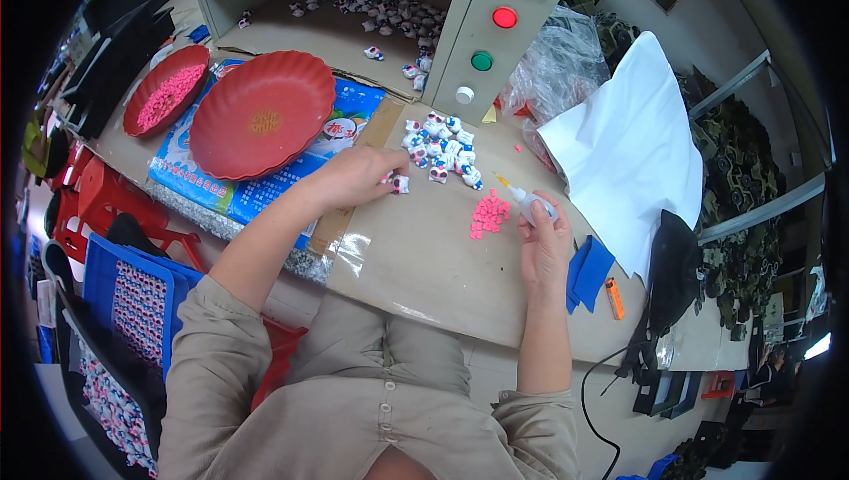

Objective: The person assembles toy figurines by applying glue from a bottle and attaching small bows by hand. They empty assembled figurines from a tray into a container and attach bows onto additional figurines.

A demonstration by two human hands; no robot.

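Gripping white bottle (536, 207), right hand (542, 237) sits right of frame centre. Bottle likely light, soft-walled; best held round body. Nozzle (503, 181) points upper left, long axis slanting toward lower right. Left hand (364, 178) pinches small figurine (401, 185) near frame centre; probably light, hard, axis unclear.

On cam I've got two red dishes (232, 118), one dropper bottle (533, 204), one lighter (615, 299), one red button (505, 18), one green button (481, 61).
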